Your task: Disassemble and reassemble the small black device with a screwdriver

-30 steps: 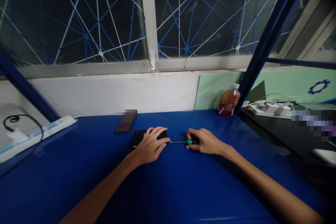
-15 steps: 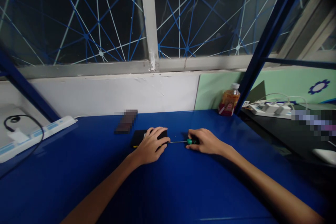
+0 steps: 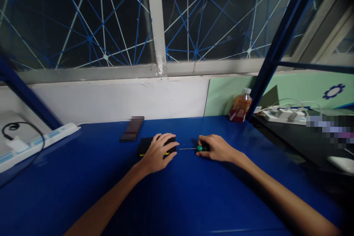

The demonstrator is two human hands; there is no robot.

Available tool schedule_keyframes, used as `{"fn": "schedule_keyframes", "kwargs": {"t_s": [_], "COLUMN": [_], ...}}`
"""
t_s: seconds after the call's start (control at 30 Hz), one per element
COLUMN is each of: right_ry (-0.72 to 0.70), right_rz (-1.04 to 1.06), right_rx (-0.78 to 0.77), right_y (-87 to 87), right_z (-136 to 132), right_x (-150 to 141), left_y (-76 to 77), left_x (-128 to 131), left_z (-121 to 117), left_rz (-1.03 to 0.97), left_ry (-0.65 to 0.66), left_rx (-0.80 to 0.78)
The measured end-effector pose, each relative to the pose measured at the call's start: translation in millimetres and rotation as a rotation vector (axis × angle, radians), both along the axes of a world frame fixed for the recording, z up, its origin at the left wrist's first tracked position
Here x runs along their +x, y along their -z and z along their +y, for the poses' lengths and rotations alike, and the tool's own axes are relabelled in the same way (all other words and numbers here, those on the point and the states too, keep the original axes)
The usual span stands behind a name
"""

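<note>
A flat black case (image 3: 143,145) with yellow along its near edge lies on the blue table. Over its right part rests my left hand (image 3: 160,153), fingers spread and thumb toward the near side; how firmly it presses I cannot tell. To the right, my right hand (image 3: 217,148) is closed round a screwdriver (image 3: 199,148) with a green and black handle. Its thin shaft lies level and points left, the tip close to the left fingertips and the case's right edge. Whether the tip touches the case is not clear.
Behind the case lies a dark, pixelated flat object (image 3: 132,129). A drink bottle (image 3: 240,106) stands at the back right beside a blue post. White power strips (image 3: 41,143) lie left and right. A wall and window close off the back.
My left fingers have lifted and drawn slightly back from the screwdriver's tip, showing more of the case's yellow edge. My right hand keeps its grip, nearly still.
</note>
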State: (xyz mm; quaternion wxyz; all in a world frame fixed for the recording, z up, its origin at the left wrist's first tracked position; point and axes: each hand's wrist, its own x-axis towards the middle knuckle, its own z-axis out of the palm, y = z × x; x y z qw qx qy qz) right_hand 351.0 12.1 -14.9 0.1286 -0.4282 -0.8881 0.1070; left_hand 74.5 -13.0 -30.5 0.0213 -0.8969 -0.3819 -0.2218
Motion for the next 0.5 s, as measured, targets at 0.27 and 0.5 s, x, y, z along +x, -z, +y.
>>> {"fn": "schedule_keyframes", "kwargs": {"t_s": [0.27, 0.5], "right_ry": [0.011, 0.021], "right_rz": [0.017, 0.027], "right_rx": [0.010, 0.004], "right_y": [-0.2, -4.6], "right_z": [3, 2], "right_x": [4, 6], "left_y": [-4.8, -6.0], "left_x": [9, 10], "left_z": [-11, -12], "left_rz": [-0.019, -0.025], "left_ry": [0.075, 0.095], "left_rx": [0.012, -0.007]}}
